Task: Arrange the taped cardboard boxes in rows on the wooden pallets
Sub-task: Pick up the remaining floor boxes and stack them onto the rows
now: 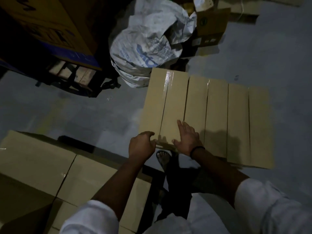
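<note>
Three taped cardboard boxes stand side by side in a row ahead of me: the left box (164,102), the middle box (206,114) and the right box (249,125). Clear tape runs along each top seam. My left hand (141,145) has curled fingers at the near edge of the left box, at its left half. My right hand (187,137) lies flat with straight fingers on the top of the same box near its front edge. More taped boxes (38,166) stand in rows at the lower left. Whatever the boxes rest on is hidden.
A crumpled white sack (148,43) with blue print stands behind the row. A large printed carton (43,26) sits on a wooden pallet (70,75) at the upper left. Loose cartons (211,26) lie at the back. My sandalled foot (163,157) is on the grey floor.
</note>
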